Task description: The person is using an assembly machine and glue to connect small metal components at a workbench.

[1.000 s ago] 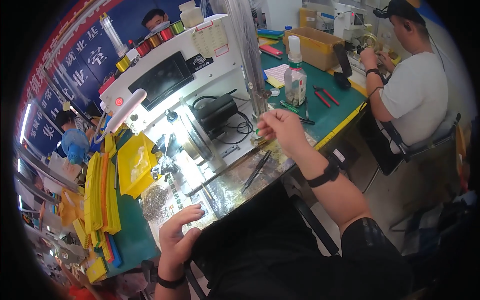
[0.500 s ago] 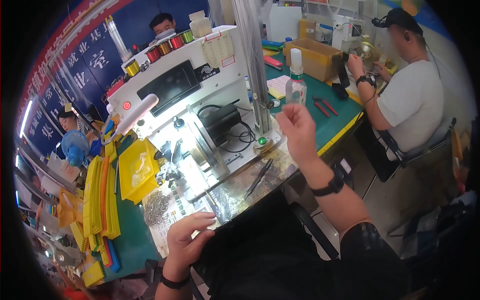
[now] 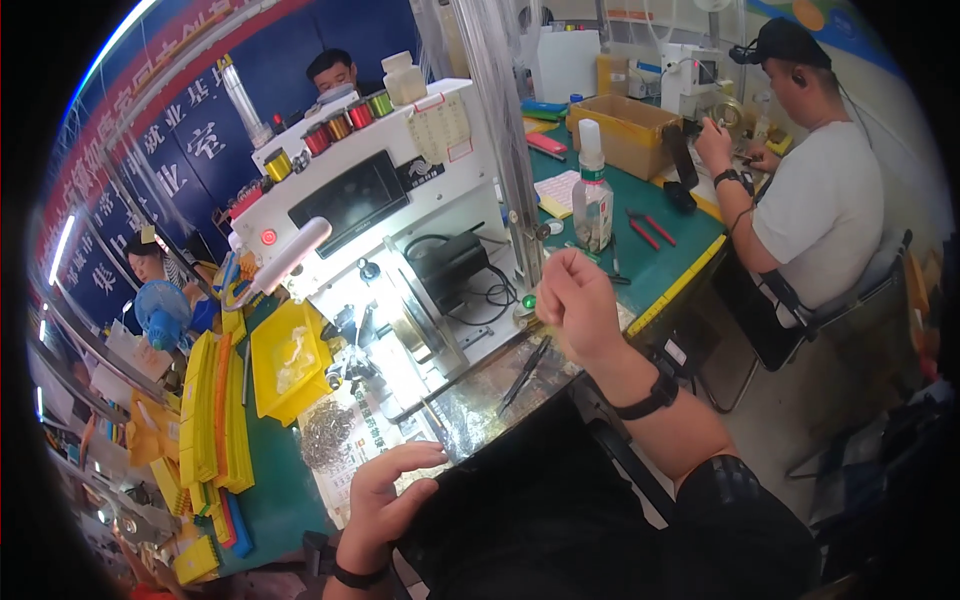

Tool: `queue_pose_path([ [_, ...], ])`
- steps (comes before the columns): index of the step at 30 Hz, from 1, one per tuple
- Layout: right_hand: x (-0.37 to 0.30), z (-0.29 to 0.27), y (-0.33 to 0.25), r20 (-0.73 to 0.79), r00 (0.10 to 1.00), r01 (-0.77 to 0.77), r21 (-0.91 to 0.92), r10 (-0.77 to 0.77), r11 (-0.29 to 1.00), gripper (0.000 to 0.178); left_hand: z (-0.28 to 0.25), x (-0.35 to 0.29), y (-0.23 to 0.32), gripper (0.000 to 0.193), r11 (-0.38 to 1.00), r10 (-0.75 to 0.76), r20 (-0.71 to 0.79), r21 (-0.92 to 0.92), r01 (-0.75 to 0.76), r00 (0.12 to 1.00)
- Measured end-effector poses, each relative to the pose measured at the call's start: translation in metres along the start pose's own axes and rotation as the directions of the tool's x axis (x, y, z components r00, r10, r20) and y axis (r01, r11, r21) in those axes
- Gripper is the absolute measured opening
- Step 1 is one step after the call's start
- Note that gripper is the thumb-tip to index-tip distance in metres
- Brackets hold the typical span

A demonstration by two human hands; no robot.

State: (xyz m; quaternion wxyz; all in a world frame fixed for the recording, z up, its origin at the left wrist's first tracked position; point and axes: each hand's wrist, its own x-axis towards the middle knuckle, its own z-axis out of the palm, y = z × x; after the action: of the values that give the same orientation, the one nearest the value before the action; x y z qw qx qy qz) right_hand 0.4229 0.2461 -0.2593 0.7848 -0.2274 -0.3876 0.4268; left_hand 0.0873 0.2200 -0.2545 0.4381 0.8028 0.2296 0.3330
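My left hand [image 3: 385, 492] is low at the bench's front edge, by a newspaper sheet. Its index finger is stretched out and the thumb stands apart, with nothing visible between them. A thin rod [image 3: 433, 409] lies on the bench just beyond its fingertips. My right hand [image 3: 582, 305] is raised in front of the machine's right corner, close to a green button [image 3: 529, 301]. Its fingers are curled together, and what they hold, if anything, is hidden. Between the hands, dark tweezers [image 3: 524, 374] lie on the worn bench top. The white machine [image 3: 462, 150] has a lit work area.
Left of the machine stand a yellow tray [image 3: 285, 385], a pile of small metal pieces [image 3: 328, 437] and stacked yellow strips [image 3: 203, 410]. A clear bottle [image 3: 593, 205], red-handled pliers [image 3: 652, 229] and a cardboard box [image 3: 625, 135] are on the green mat. A co-worker [image 3: 815, 190] sits at right.
The view has shifted slightly. My right hand has come down and left, its fingers now curled tighter. On my left hand, the index finger has stretched out away from the thumb.
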Motion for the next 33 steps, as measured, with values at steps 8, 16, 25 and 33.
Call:
queue_pose_path([
  [8, -0.107, 0.048, 0.04, 0.257, 0.923, -0.23, -0.223, 0.285, 0.947, 0.023, 0.027, 0.027, 0.025, 0.047, 0.976, 0.127, -0.086, 0.187, -0.109, 0.988],
  [16, -0.136, 0.063, 0.054, 0.387, 0.813, -0.351, -0.271, 0.435, 0.897, 0.025, 0.044, 0.03, 0.01, 0.021, 0.988, -0.034, -0.132, -0.156, 0.013, 0.991],
  [25, -0.134, 0.057, 0.049, 0.397, 0.791, -0.406, -0.227, 0.465, 0.885, 0.023, 0.053, 0.03, -0.004, 0.037, 0.96, 0.015, -0.217, -0.269, -0.074, 0.976],
  [33, -0.1, 0.049, 0.022, 0.238, 0.951, -0.211, 0.033, 0.197, 0.977, 0.022, 0.041, -0.01, -0.026, 0.023, 0.944, -0.283, 0.056, -0.16, 0.288, 0.957],
])
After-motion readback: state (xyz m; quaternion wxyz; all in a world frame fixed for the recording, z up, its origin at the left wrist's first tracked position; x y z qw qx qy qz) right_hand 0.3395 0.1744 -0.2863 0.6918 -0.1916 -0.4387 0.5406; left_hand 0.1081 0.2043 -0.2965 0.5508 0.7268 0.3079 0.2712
